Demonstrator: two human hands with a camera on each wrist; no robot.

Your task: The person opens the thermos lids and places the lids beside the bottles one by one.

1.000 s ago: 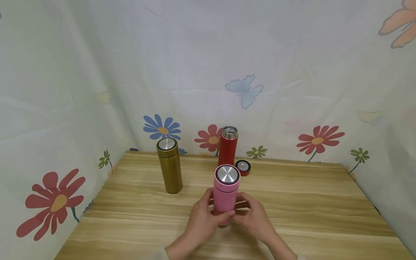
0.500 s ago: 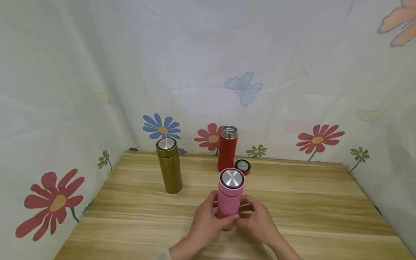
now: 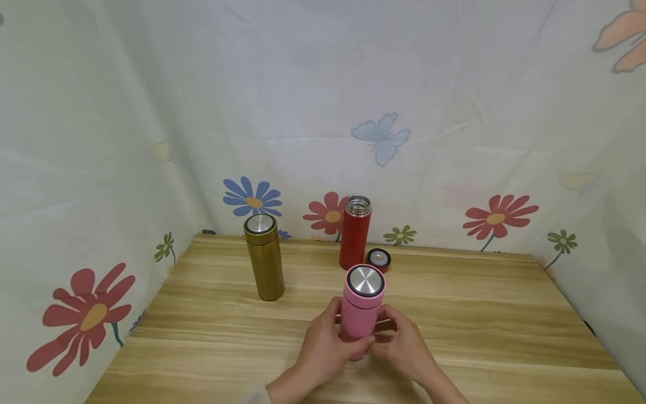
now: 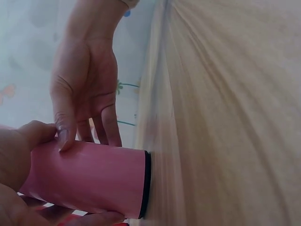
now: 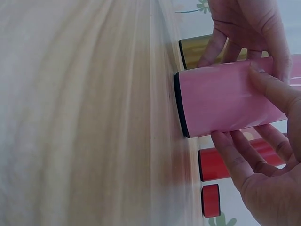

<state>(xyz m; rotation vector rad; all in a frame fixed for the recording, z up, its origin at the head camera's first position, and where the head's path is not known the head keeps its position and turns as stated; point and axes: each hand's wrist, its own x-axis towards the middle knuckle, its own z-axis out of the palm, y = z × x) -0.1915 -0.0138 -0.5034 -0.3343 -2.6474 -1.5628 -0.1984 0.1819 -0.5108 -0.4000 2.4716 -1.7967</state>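
Head view | we grip the pink thermos flask (image 3: 361,318) between left hand (image 3: 325,345) and right hand (image 3: 404,347), neither nearer | its long axis roughly upright | base down by the worktop (image 3: 479,320), contact unclear to us

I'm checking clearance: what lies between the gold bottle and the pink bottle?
In the head view, from the gold bottle: bare tabletop, then the left hand holding the pink bottle.

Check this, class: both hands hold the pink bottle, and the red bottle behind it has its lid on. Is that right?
No: the red bottle is open, its lid set down beside it, as the head view shows. The left hand and right hand do hold the pink bottle.
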